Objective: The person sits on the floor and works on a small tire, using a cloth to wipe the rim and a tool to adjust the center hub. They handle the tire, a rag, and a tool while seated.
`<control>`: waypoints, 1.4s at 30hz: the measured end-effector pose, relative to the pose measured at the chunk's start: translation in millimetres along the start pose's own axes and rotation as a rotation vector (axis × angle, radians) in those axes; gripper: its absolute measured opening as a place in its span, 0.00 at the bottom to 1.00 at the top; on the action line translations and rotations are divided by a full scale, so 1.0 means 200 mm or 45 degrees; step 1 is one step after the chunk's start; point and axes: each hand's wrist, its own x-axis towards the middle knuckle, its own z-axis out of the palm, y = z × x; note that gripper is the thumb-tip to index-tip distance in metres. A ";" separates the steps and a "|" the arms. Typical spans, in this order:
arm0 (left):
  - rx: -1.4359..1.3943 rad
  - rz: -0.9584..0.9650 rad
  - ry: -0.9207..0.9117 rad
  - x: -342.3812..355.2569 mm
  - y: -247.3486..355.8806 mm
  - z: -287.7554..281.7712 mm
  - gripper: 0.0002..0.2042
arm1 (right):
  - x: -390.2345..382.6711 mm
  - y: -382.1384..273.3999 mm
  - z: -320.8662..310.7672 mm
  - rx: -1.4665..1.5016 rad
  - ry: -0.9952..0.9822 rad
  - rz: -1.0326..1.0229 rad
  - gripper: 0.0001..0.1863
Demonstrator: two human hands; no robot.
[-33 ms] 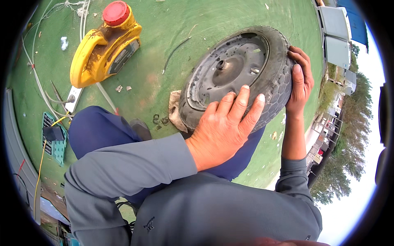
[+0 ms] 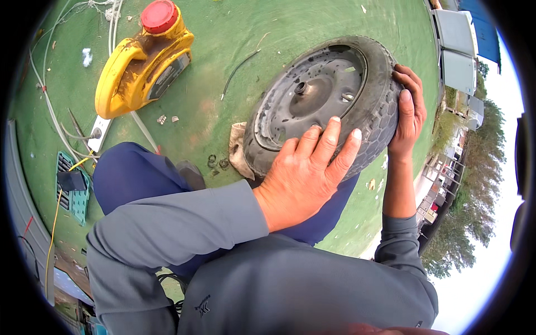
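Tilted in front of me is a black wheel (image 2: 324, 100) with a dusty rim, a hub at its middle and a treaded rubber tyre (image 2: 375, 131). My left hand (image 2: 304, 176) lies across the near side of the wheel, its fingers spread and the tips over the rim and tyre. Round the outer tread on the right, the fingers of my right hand (image 2: 410, 111) are curled, holding the wheel up on edge. A beige rag (image 2: 238, 151) sits by the wheel's lower left edge, partly covered by it.
A yellow jug (image 2: 139, 67) with a red cap stands at the upper left. Beside it run cables and a white power strip (image 2: 99, 134). A teal socket tray (image 2: 80, 204) is on the green floor (image 2: 223, 33). Small black rings (image 2: 212, 161) lie near my foot, and a thin black hose (image 2: 237, 72) lies beyond.
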 end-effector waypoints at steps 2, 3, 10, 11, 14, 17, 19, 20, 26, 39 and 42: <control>-0.005 0.028 -0.014 0.01 -0.02 0.00 0.56 | -0.01 0.00 -0.01 -0.025 -0.009 0.032 0.24; -0.005 0.044 -0.023 0.02 -0.02 0.00 0.56 | -0.01 0.01 -0.02 -0.034 -0.015 0.034 0.24; -0.046 -0.008 -0.116 -0.01 -0.02 0.01 0.55 | -0.03 0.05 -0.06 -0.046 -0.048 0.048 0.23; -0.048 -0.017 -0.123 -0.02 -0.02 0.01 0.55 | -0.03 0.06 -0.07 -0.043 -0.043 0.041 0.23; -0.042 -0.048 -0.174 -0.04 -0.03 0.00 0.56 | -0.03 0.08 -0.06 -0.022 -0.042 0.033 0.23; -0.065 -0.061 -0.204 -0.04 -0.03 0.01 0.56 | -0.04 0.11 -0.05 0.064 0.000 0.054 0.22; -0.076 -0.061 -0.208 -0.03 -0.03 0.01 0.56 | -0.03 0.12 -0.06 0.090 0.014 0.075 0.23; -0.077 -0.060 -0.208 -0.03 -0.03 0.02 0.56 | -0.03 0.12 -0.06 0.100 0.021 0.089 0.23; -0.125 -0.039 -0.199 0.00 -0.05 0.03 0.54 | 0.00 0.13 -0.08 0.043 -0.021 0.100 0.24; -0.339 -0.369 -0.281 0.09 0.24 0.12 0.46 | 0.20 0.12 -0.20 0.138 -0.295 0.908 0.37; -0.417 -0.541 -0.492 0.18 0.36 0.08 0.42 | 0.26 0.10 -0.23 0.196 -0.413 1.246 0.42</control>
